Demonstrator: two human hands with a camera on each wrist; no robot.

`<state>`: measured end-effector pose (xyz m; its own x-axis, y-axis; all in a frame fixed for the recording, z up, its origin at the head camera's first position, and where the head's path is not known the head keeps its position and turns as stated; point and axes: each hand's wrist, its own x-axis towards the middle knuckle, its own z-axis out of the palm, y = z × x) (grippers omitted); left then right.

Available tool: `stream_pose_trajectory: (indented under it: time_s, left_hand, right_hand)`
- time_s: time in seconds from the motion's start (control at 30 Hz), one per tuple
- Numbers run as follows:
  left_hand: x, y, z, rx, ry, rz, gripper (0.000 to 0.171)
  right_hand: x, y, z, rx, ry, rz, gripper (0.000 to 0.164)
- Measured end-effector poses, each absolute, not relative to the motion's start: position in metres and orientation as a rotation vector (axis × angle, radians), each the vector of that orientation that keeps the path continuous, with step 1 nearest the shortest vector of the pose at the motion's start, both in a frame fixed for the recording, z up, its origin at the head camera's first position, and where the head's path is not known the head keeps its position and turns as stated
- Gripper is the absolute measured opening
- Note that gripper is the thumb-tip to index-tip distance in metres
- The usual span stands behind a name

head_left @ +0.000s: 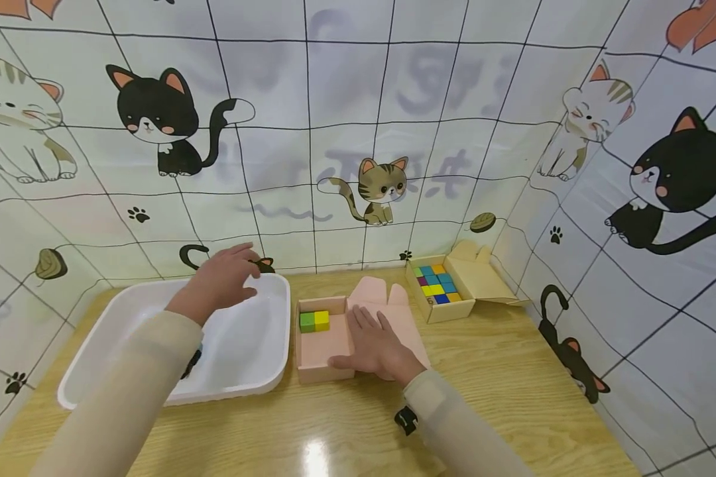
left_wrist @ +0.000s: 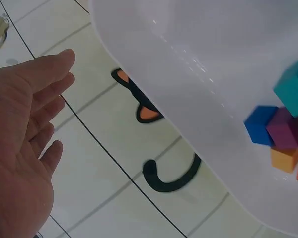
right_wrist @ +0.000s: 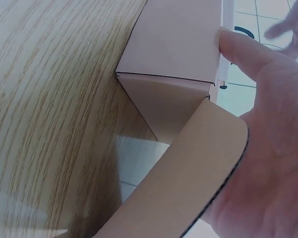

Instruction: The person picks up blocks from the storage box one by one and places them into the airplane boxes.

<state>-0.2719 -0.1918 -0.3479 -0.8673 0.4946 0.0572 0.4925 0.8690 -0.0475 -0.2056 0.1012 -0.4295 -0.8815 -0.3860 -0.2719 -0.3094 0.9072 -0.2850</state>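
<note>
My left hand (head_left: 228, 277) is raised over the white tub (head_left: 280, 311), fingers relaxed and holding nothing. In the left wrist view the same hand (left_wrist: 27, 129) hangs beside the tub's rim. In that view a teal cube (left_wrist: 294, 88), a blue cube (left_wrist: 260, 125), a purple cube (left_wrist: 285, 128) and an orange cube (left_wrist: 286, 157) lie in the tub. My right hand (head_left: 372, 348) rests flat across the lid of the pink box (head_left: 325, 374), thumb at its rim. Inside that box, a green cube (head_left: 307, 322) and a yellow cube (head_left: 321, 320) sit side by side.
At the back right, a cream box (head_left: 450, 313) stands with its lid (head_left: 483, 275) folded open, holding several colored cubes (head_left: 437, 285). A cat-patterned sheet (head_left: 346, 86) rises behind and to the right of the wooden table (head_left: 501, 371).
</note>
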Motion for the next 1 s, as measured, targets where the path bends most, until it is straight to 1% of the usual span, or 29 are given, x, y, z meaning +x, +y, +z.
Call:
stream_pose_trajectory:
  time_s: [0.17,0.4,0.57,0.87,1.0]
  left_hand:
    - [-0.266,-0.230,-0.353,-0.645,-3.056,0.048,0.024]
    - [-0.251,-0.261,-0.368,-0.556,-3.167,0.033,0.021]
    - [-0.239,-0.274,-0.384,-0.538,-3.242,-0.020,0.018]
    - [-0.229,-0.287,-0.405,-0.412,-3.364,-0.095,0.025]
    - [-0.226,-0.291,-0.411,-0.409,-3.351,-0.070,0.021]
  right_hand:
    - [-0.207,0.105,-0.426,-0.494,2.758,-0.352,0.106]
    - [-0.208,0.106,-0.426,-0.526,2.761,-0.368,0.105]
    - [-0.209,0.105,-0.428,-0.525,2.759,-0.362,0.106]
    - [-0.209,0.103,-0.433,-0.530,2.761,-0.345,0.106]
    - [-0.207,0.103,-0.432,-0.538,2.760,-0.341,0.106]
